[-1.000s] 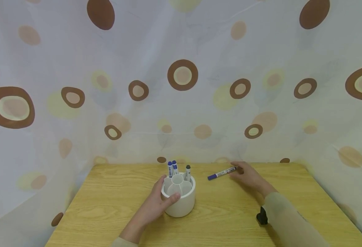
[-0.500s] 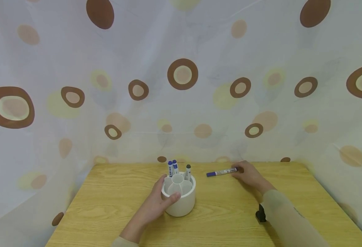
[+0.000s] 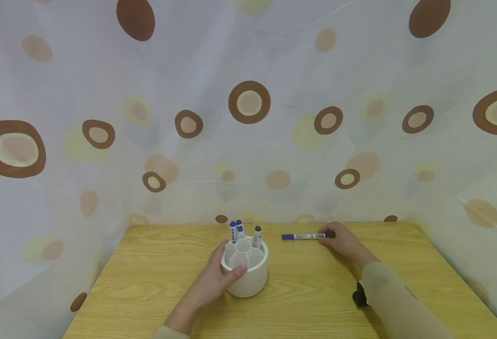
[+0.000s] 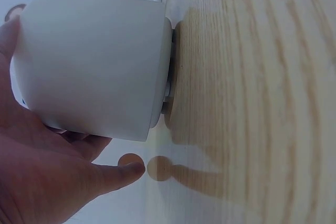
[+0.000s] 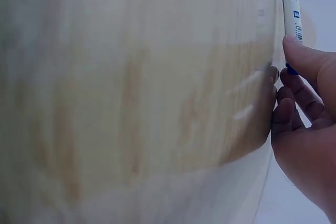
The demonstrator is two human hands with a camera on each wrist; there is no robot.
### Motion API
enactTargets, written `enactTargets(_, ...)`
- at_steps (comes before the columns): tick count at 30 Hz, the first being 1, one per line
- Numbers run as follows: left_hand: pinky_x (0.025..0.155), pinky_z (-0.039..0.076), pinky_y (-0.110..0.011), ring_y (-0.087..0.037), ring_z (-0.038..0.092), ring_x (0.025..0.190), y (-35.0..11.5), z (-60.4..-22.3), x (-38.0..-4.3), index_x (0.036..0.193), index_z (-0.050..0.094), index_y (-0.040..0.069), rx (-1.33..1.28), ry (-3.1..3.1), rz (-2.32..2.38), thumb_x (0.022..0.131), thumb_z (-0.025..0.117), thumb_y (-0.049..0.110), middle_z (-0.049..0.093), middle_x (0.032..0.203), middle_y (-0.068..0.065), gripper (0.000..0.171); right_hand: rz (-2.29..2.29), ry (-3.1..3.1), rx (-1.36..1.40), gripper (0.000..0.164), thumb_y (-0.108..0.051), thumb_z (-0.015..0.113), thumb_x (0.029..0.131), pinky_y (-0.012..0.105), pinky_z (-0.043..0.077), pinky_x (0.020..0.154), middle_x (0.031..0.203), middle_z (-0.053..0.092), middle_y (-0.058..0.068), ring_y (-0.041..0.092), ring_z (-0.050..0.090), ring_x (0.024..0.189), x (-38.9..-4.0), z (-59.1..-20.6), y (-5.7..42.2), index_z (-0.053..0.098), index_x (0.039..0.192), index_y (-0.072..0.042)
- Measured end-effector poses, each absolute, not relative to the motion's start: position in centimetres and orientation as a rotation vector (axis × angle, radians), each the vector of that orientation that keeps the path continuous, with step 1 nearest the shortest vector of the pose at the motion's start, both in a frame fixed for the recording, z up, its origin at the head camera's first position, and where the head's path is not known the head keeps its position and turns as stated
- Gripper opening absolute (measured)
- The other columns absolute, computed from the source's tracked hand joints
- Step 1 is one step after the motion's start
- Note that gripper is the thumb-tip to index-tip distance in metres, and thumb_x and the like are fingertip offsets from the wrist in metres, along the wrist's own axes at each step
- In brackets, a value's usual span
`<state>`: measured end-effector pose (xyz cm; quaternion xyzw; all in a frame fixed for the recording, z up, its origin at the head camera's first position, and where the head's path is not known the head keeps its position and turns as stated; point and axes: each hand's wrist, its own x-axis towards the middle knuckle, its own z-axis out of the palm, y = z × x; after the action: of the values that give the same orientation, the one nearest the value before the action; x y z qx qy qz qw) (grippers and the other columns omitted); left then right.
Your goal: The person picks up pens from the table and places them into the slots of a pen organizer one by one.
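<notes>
My left hand [image 3: 212,278] grips the side of a white round pen holder [image 3: 250,281], thumb at the near rim and fingers round the far left side. In the left wrist view the holder's wall [image 4: 94,66] fills much of the picture. Two blue-capped markers [image 3: 240,229] and one dark-capped marker [image 3: 258,237] stand in its back compartments. To the right, my right hand [image 3: 342,241] pinches the right end of a white marker with a blue cap [image 3: 301,236], which points left. In the right wrist view, the thumb presses on this marker's barrel [image 5: 292,11] and the other fingers curl beneath.
The wooden table [image 3: 155,278] meets a patterned sheet [image 3: 248,155] at its back edge, with more sheet along both sides. A black wrist-worn piece [image 3: 360,295] sits by the right sleeve. Several front compartments of the pen holder hold nothing.
The blue-capped marker in my right hand has swung from a slant to nearly level, its cap end moving away and slightly left. My left hand and the pen holder stay put.
</notes>
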<state>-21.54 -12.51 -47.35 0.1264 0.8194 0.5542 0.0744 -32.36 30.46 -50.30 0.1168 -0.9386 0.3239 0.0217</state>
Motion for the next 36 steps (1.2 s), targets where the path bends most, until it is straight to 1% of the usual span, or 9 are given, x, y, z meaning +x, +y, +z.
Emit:
enactTargets(5, 0.123, 0.032, -0.075, -0.052, 0.042, 0.152, -12.5, -47.3, -21.5, 0.175, 0.016, 0.003, 0.372, 2.465, 1.650, 0.101, 0.076, 0.056, 0.031, 0.173, -0.030, 0.109, 1.104, -2.876, 0.366, 0.016, -0.013, 0.076, 0.105, 0.064, 0.051, 0.103, 0.123, 0.066, 0.021, 0.040, 0.061, 0.115, -31.7, -50.0, 30.4, 0.074, 0.115, -0.001)
enactTargets(9, 0.123, 0.032, -0.075, -0.052, 0.043, 0.152, -12.5, -47.3, -21.4, 0.175, 0.016, 0.003, 0.371, 2.467, 1.644, 0.102, 0.076, 0.056, 0.032, 0.172, -0.030, 0.108, 1.173, -2.834, 0.354, 0.017, -0.017, 0.077, 0.106, 0.056, 0.054, 0.099, 0.120, 0.068, 0.015, 0.034, 0.063, 0.111, -31.2, -49.9, 30.3, 0.075, 0.117, -0.004)
enactTargets(13, 0.122, 0.033, -0.075, -0.053, 0.043, 0.152, -12.5, -47.3, -21.4, 0.175, 0.017, 0.003, 0.371, 2.463, 1.646, 0.102, 0.076, 0.055, 0.032, 0.172, -0.031, 0.108, 1.219, -2.809, 0.334, 0.020, -0.019, 0.075, 0.107, 0.046, 0.054, 0.093, 0.113, 0.070, 0.009, 0.027, 0.063, 0.105, -30.7, -49.7, 29.9, 0.074, 0.121, -0.004)
enactTargets(15, 0.122, 0.032, -0.075, -0.053, 0.043, 0.152, -12.5, -47.3, -21.4, 0.175, 0.017, 0.003, 0.370, 2.458, 1.653, 0.102, 0.077, 0.055, 0.032, 0.172, -0.031, 0.108, 1.227, -2.794, 0.320, 0.021, -0.018, 0.074, 0.109, 0.043, 0.054, 0.090, 0.109, 0.070, 0.007, 0.025, 0.062, 0.102, -30.5, -49.5, 29.7, 0.073, 0.123, -0.003)
enactTargets(20, 0.122, 0.032, -0.075, -0.053, 0.043, 0.152, -12.5, -47.3, -21.5, 0.175, 0.017, 0.003, 0.365, 2.456, 1.654, 0.102, 0.077, 0.055, 0.032, 0.172, -0.031, 0.108, 1.223, -2.754, 0.252, 0.027, -0.020, 0.070, 0.111, 0.040, 0.054, 0.085, 0.105, 0.068, 0.006, 0.031, 0.065, 0.108, -29.9, -48.9, 28.9, 0.072, 0.130, -0.001)
enactTargets(25, 0.122, 0.033, -0.075, -0.052, 0.044, 0.151, -12.5, -47.3, -21.5, 0.175, 0.017, 0.004, 0.363, 2.459, 1.649, 0.102, 0.077, 0.055, 0.032, 0.172, -0.030, 0.107, 1.276, -2.703, 0.170, 0.037, -0.028, 0.068, 0.113, 0.035, 0.056, 0.076, 0.108, 0.070, 0.009, 0.034, 0.066, 0.113, -28.8, -48.1, 28.1, 0.069, 0.136, 0.001)
enactTargets(28, 0.122, 0.034, -0.074, -0.052, 0.044, 0.151, -12.5, -47.3, -21.5, 0.175, 0.018, 0.004, 0.365, 2.457, 1.653, 0.102, 0.077, 0.054, 0.033, 0.172, -0.030, 0.106, 1.293, -2.673, 0.141, 0.041, -0.033, 0.067, 0.113, 0.034, 0.056, 0.077, 0.112, 0.070, 0.011, 0.034, 0.066, 0.114, -28.1, -47.7, 27.6, 0.068, 0.139, 0.000)
enactTargets(33, 0.122, 0.034, -0.074, -0.051, 0.045, 0.151, -12.5, -47.3, -21.5, 0.175, 0.019, 0.005, 0.361, 2.456, 1.661, 0.101, 0.078, 0.054, 0.034, 0.171, -0.029, 0.106, 1.317, -2.622, 0.096, 0.044, -0.039, 0.066, 0.113, 0.038, 0.057, 0.088, 0.120, 0.071, 0.011, 0.035, 0.066, 0.120, -27.2, -47.0, 26.9, 0.069, 0.140, -0.004)
enactTargets(36, 0.122, 0.034, -0.074, -0.050, 0.046, 0.150, -12.5, -47.3, -21.5, 0.175, 0.020, 0.005, 0.362, 2.457, 1.664, 0.101, 0.078, 0.053, 0.035, 0.171, -0.029, 0.105, 1.349, -2.594, 0.071, 0.044, -0.041, 0.066, 0.113, 0.039, 0.058, 0.092, 0.122, 0.071, 0.011, 0.034, 0.065, 0.121, -26.6, -46.5, 26.4, 0.070, 0.139, -0.006)
